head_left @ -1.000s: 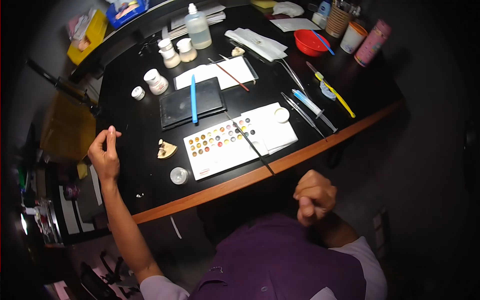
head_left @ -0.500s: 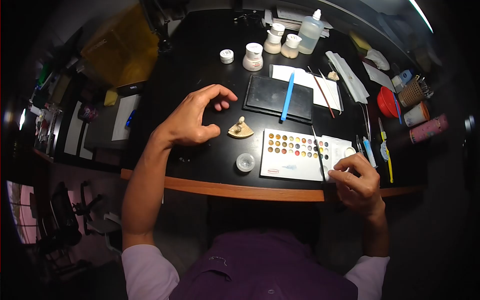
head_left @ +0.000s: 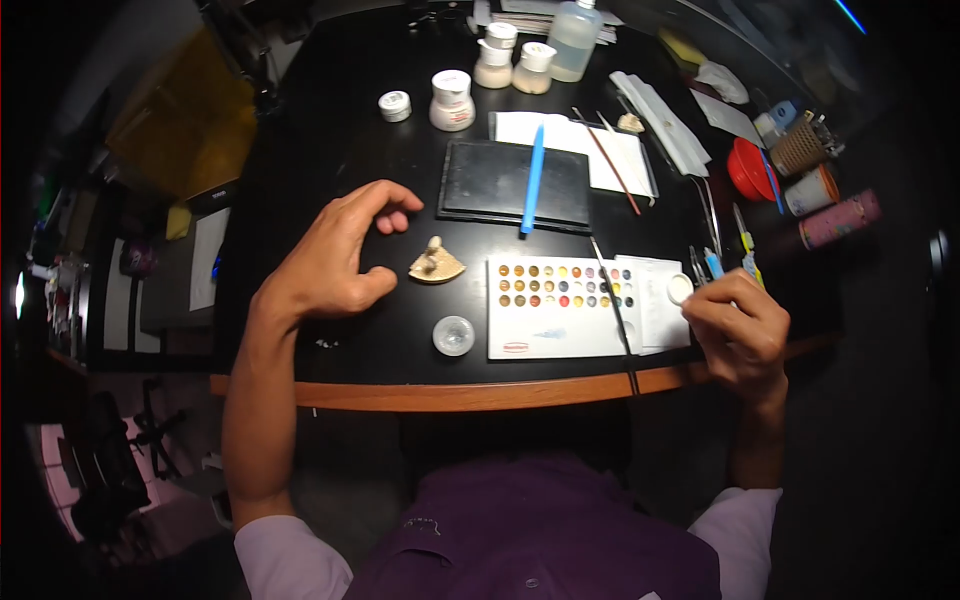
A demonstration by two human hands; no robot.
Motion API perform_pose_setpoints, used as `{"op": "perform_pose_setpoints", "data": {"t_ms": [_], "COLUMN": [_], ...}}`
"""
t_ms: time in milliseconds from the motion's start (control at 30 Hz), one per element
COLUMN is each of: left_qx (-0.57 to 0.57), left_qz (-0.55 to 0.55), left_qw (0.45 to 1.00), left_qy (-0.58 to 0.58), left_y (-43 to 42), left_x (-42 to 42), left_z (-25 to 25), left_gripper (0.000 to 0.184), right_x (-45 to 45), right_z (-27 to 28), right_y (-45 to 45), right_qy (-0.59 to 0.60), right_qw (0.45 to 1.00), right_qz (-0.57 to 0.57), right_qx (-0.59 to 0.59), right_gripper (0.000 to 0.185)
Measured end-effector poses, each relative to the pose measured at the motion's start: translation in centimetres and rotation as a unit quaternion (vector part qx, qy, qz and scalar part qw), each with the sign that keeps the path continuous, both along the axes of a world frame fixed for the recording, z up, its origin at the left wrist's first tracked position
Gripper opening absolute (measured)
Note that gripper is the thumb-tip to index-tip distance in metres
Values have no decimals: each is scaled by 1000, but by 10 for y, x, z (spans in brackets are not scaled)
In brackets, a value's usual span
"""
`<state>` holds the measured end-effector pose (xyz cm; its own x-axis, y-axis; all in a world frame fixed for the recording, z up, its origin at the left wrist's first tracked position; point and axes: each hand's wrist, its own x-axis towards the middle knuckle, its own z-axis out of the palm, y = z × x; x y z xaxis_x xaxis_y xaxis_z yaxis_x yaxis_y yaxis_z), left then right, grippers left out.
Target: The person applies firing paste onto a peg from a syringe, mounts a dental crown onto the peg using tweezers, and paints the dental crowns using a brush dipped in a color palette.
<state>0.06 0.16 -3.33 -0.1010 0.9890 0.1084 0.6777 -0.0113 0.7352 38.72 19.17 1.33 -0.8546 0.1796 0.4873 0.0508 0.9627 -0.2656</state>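
Note:
My left hand (head_left: 335,255) hovers over the black table, thumb and curled fingers apart, nothing between them. Just right of it stands a tan dental model (head_left: 437,263) with a tooth-like piece sticking up. A small clear glass cup (head_left: 453,336) is below the model. My right hand (head_left: 742,328) is at the right side of the white paint palette (head_left: 570,343), fingers pinched at the edge of a small round white lid or dish (head_left: 680,289). A thin dark brush (head_left: 615,305) lies across the palette, its handle over the table edge.
A black case (head_left: 490,185) with a blue pen-like stick (head_left: 534,180) on it lies behind. White-capped jars (head_left: 452,103) and a clear bottle (head_left: 574,45) stand at the back. On the right are a red bowl (head_left: 750,170), tweezers (head_left: 712,215) and a pink cylinder (head_left: 840,220).
The view has shifted, so the table items sit further left. My right hand has moved from the palette's right part to the small round white piece. My left hand keeps its pose.

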Motion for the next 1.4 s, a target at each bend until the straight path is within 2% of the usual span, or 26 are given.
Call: {"op": "perform_pose_setpoints", "data": {"t_ms": [133, 267, 300, 400, 433, 567, 667, 800, 967, 1167, 1300, 1400], "left_qx": [6, 16, 26, 79, 83, 101, 54, 2, 25, 31, 16, 13], "left_qz": [-13, 19, 37, 102, 116, 88, 58, 48, 48, 53, 44, 46], "left_qw": [1000, 999, 999, 991, 989, 989, 997, 999, 998, 998, 999, 999], "left_qy": [17, -23, 9, 37, 45, 60, 19, -16, -34, -31, -23, -20], "left_y": [0, 0, 0, -1, -2, 1, 4, 7, 8, 7, 8, 8], "left_x": [-3, -4, -3, -6, -4, 1, 7, 5, -3, -5, -5, -5], "left_z": [-2, -3, 1, 1, 6, 3, 4, 3, -7, -7, -3, -2], "left_gripper": [62, 50, 34, 21, 16, 14, 32, 50, 47, 46, 50, 49], "right_x": [14, 23, 30, 35, 35, 36, 33, 16, -20, -47, -55, -57], "right_z": [-23, -44, -50, -78, -80, -80, -70, -39, -17, -3, 1, 2], "right_y": [-15, -25, -24, -18, -17, -18, -23, -10, 3, -1, -4, -6], "right_qy": [52, 108, 111, 221, 214, 240, 201, 42, -44, -175, -197, -218], "right_qw": [995, 980, 974, 939, 936, 935, 944, 993, 997, 979, 969, 957], "right_qz": [-53, -133, -160, -196, -214, -215, -217, -67, 23, 76, 87, 98], "right_qx": [-67, -99, -112, -177, -183, -151, -143, -83, -50, 71, 121, 164], "right_gripper": [24, 20, 17, 15, 15, 15, 17, 24, 21, 11, 4, 9]}}
